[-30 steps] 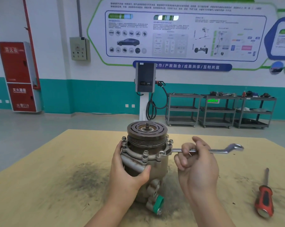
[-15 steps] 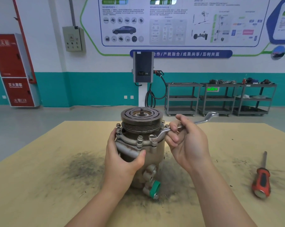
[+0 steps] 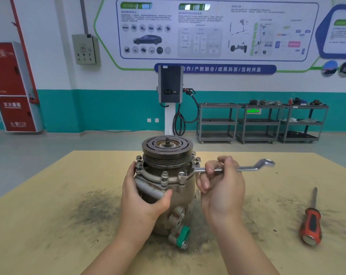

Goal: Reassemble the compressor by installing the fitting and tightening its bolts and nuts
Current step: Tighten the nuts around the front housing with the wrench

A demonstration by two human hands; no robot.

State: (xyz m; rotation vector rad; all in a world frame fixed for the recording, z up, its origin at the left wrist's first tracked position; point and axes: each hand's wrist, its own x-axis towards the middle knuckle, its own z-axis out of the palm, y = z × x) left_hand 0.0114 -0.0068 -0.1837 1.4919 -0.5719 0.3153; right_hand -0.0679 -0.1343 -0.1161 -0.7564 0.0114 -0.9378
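The metal compressor (image 3: 185, 187) stands upright on the table, its dark pulley (image 3: 167, 147) on top and a green-capped fitting (image 3: 181, 236) low at the front. My left hand (image 3: 142, 197) grips the body from the left, thumb across the front. My right hand (image 3: 221, 183) grips a silver ring wrench (image 3: 247, 167). The wrench's near end sits on a flange bolt (image 3: 181, 175) at the front right of the compressor. Its handle points right, roughly level.
A red-handled screwdriver (image 3: 311, 221) lies on the table at the right. The yellowish table top (image 3: 49, 215) has dark grime smudges around the compressor. Grey shelving carts (image 3: 261, 122) and a charging post (image 3: 170, 92) stand far behind.
The wrench handle swung away toward the far side half a second ago and has now come back, pointing right again. My left hand kept its hold on the compressor.
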